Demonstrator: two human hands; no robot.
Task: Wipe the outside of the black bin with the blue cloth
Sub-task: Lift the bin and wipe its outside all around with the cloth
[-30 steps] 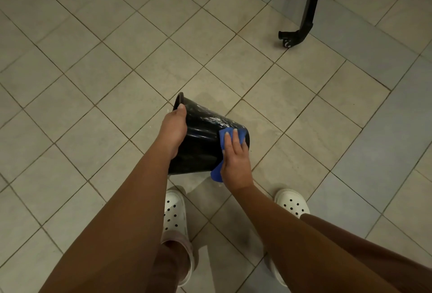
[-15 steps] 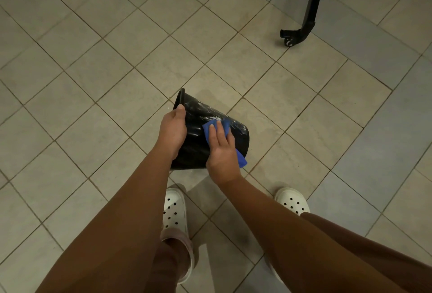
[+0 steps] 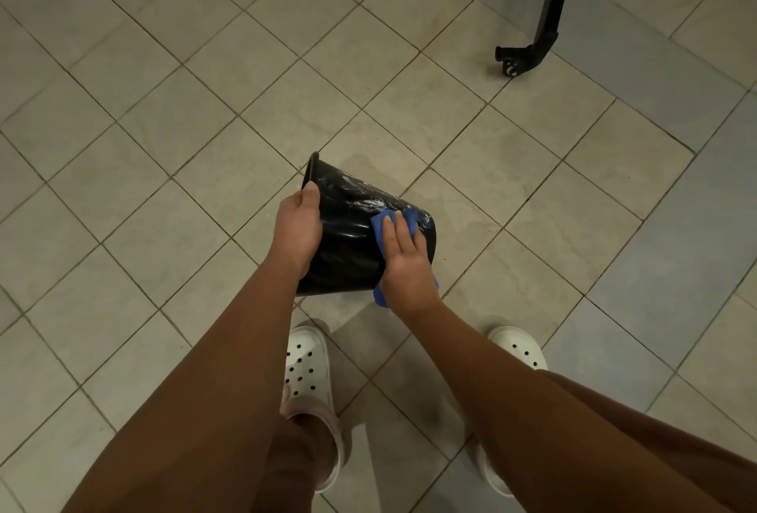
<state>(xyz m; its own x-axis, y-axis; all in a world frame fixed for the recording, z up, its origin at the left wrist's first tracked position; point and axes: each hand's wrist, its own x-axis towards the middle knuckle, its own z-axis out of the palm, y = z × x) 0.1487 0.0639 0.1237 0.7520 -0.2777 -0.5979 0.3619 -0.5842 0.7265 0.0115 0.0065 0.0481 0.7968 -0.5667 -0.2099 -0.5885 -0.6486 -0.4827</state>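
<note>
The black bin (image 3: pixel 348 234) is held tipped on its side above the tiled floor, its open rim to the upper left and its base to the right. My left hand (image 3: pixel 297 227) grips the bin at the rim, thumb on the outer wall. My right hand (image 3: pixel 405 262) lies flat on the blue cloth (image 3: pixel 383 223) and presses it against the bin's side near the base. A corner of the cloth hangs below my wrist. Wet streaks shine on the bin's upper wall.
Both my feet in white clogs (image 3: pixel 307 369) stand on the beige tile floor (image 3: pixel 164 143) right below the bin. A black metal leg with a caster (image 3: pixel 528 53) stands at the upper right. A damp patch marks the tiles beyond the bin.
My right hand with the cloth slid left up the bin's side, then back right toward the base. My left hand has kept its grip on the rim.
</note>
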